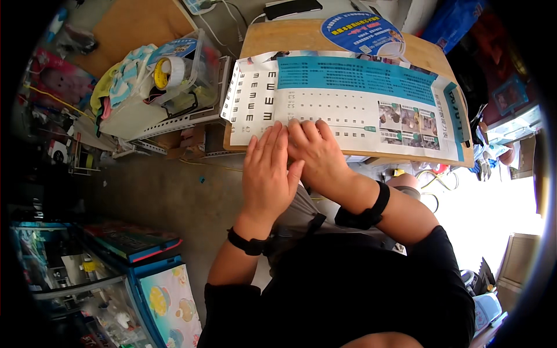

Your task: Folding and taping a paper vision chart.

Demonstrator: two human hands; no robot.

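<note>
A long paper eye chart (325,108), white with a blue band and rows of black symbols, is spread over a wooden table (278,35). My left hand (268,171) lies at the chart's near edge, left of centre, its fingers stretched out and side by side, the thumb a little apart. Right beside it, my right hand (320,152) has its fingers bent down onto the same edge. Their tips are partly hidden, and the two hands touch or nearly touch. The chart's far edge curls up slightly.
A round blue fan (362,33) lies at the table's far side, with a dark flat device (293,7) beyond. To the left, a clear plastic bin (203,75) holds cloths and a tape roll (170,72) on a metal rack. A glass-fronted cabinet (87,284) stands at the lower left.
</note>
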